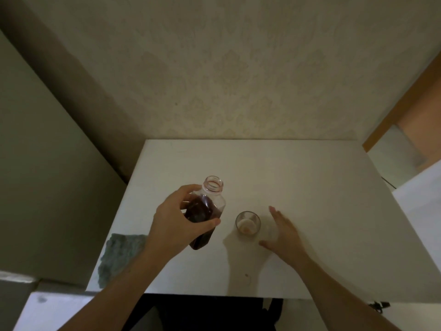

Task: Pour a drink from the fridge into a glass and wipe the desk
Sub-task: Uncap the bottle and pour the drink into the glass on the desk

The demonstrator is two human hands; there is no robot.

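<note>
My left hand (177,219) grips a clear plastic bottle (207,206) of dark red drink above the white desk (310,187). The bottle has no cap and its open mouth points up and away from me. A small clear glass (248,223) stands on the desk just right of the bottle, with only a pale trace at its bottom. My right hand (282,231) hovers just right of the glass, fingers spread, blurred, not touching it as far as I can tell. A grey-green cloth (119,255) lies on the desk's left front corner.
The desk stands against a patterned wall (226,68). A tall pale panel (47,175) rises at the left. A wooden frame (405,103) and white surfaces sit at the right. A small brown spot (247,275) marks the desk near its front edge.
</note>
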